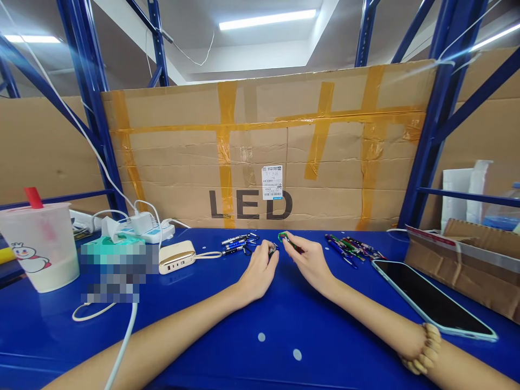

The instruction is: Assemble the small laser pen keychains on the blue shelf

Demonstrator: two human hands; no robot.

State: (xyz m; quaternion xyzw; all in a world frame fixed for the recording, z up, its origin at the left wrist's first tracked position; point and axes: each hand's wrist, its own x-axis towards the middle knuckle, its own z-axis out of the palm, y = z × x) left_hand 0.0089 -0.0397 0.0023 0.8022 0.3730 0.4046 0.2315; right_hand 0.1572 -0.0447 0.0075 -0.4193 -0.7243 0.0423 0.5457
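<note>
A mosaic blur [117, 276] covers most of a teal tissue pack [117, 250] on the desk. The left hand [258, 273] and right hand [309, 264] hide most of a small dark metal piece [273, 248] and a green-ringed item [283, 237]. The white label's [272, 182] print is too small to read, and a plastic bottle [501, 214] is cut off by the right edge.

Blue steel shelving uprights [91, 92], large taped cardboard panel printed "LED" [260, 103], white ceiling [244, 57], fluorescent tube lights [267, 19]
</note>
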